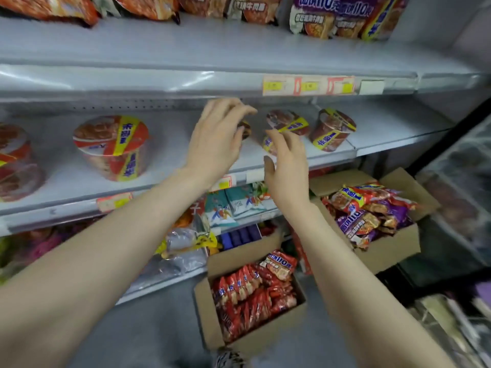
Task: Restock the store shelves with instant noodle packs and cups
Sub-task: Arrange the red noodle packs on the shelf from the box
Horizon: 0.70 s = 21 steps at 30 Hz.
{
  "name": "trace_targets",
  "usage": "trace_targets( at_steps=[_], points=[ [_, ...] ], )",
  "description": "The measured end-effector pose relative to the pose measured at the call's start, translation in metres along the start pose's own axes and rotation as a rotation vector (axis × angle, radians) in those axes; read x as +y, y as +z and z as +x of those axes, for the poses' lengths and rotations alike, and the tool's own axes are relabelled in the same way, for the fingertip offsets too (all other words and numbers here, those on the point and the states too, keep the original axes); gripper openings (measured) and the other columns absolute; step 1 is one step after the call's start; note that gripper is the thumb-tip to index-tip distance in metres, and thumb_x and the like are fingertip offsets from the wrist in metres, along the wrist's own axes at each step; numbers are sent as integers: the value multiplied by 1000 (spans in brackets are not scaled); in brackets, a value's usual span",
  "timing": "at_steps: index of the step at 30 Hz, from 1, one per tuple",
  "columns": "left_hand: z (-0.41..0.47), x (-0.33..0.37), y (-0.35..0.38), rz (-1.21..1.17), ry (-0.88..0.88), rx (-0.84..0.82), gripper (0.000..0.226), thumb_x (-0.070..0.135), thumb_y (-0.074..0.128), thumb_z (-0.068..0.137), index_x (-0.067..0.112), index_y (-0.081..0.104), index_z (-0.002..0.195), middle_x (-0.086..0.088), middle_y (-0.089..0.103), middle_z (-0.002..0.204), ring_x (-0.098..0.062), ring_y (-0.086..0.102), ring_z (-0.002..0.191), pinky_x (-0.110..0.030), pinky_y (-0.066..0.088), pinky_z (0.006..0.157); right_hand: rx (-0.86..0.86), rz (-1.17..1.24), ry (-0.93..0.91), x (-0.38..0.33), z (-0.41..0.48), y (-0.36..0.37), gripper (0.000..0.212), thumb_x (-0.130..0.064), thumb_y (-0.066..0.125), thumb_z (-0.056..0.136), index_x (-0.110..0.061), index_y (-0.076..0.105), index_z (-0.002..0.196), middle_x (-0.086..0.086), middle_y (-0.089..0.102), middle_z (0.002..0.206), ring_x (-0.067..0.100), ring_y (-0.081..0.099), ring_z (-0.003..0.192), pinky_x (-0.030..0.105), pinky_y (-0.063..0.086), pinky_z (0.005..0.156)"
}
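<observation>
Both my hands reach into the middle shelf [170, 160]. My left hand [218, 136] hovers with relaxed, spread fingers in front of a dark noodle cup [245, 128], which it mostly hides. My right hand [288, 166] is open too, just in front of a brown noodle cup [288, 123] with a yellow band. Another brown cup [333, 130] lies tilted to the right. A red noodle bowl [113, 146] stands further left, and one more [16, 160] at the left edge. Neither hand holds anything.
Two open cardboard boxes sit on the floor: one with red noodle packs [252, 296] below my arms, one with red and purple packs [372, 216] at the right. Noodle packs [342, 17] line the top shelf. Lower shelves hold assorted bagged goods [233, 205].
</observation>
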<state>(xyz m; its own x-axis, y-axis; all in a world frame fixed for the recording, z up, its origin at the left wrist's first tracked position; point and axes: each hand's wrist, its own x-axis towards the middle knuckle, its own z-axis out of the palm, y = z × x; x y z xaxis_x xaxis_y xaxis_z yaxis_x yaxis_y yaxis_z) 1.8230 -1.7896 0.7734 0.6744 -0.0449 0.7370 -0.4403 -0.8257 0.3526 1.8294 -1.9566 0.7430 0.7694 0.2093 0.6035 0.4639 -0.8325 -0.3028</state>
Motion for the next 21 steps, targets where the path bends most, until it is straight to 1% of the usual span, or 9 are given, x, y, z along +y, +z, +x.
trace_targets(
  at_steps=[2,5,9,11,14,16,18,21],
  points=[
    [-16,9,27,-38,-15,-53,37,1,58,83,13,65,118,-8,60,115,-28,50,108,-29,37,91,-33,-28,47,24,-23,4,49,-2,59,88,-11,54,136,15,52,131,34,49,117,42,44,92],
    [-44,19,66,-78,-40,-164,37,0,60,84,12,63,119,-9,58,116,-30,52,108,-34,39,89,-58,-51,110,59,-56,11,48,-1,60,88,-12,54,135,14,53,129,32,48,113,39,43,89],
    [-83,37,123,-108,-65,-314,36,0,61,85,12,63,119,-9,59,114,-31,54,105,-37,42,87,-145,-44,194,109,-100,22,54,2,61,86,-13,54,137,14,53,129,32,48,115,36,40,93],
    [-105,48,156,-121,-116,-374,37,0,62,85,13,64,119,-9,59,115,-31,55,106,-35,41,88,-203,-29,236,140,-125,29,53,2,61,87,-14,53,137,14,53,131,32,49,115,39,43,93],
    [-140,57,198,-118,-190,-467,38,-1,63,86,13,63,121,-9,58,117,-30,54,111,-38,43,91,-278,-17,270,180,-163,40,53,4,61,86,-13,54,136,14,55,128,33,50,114,42,46,93],
    [-162,60,224,-124,-243,-503,40,-2,63,85,14,62,122,-8,59,117,-29,54,113,-37,43,92,-334,-20,302,205,-186,47,55,5,61,83,-12,54,135,14,55,128,34,51,112,43,46,93],
    [-187,62,247,-139,-311,-542,44,-4,64,82,16,62,121,-7,59,116,-27,55,112,-35,43,90,-379,-18,342,228,-213,55,52,6,62,81,-9,57,131,15,57,127,35,53,112,46,47,93],
    [-227,59,278,-153,-403,-608,49,-6,62,79,14,63,123,-7,59,119,-26,56,110,-39,47,91,-421,19,409,252,-255,72,53,10,64,78,-8,61,128,14,61,123,36,57,111,46,50,94]
  ],
)
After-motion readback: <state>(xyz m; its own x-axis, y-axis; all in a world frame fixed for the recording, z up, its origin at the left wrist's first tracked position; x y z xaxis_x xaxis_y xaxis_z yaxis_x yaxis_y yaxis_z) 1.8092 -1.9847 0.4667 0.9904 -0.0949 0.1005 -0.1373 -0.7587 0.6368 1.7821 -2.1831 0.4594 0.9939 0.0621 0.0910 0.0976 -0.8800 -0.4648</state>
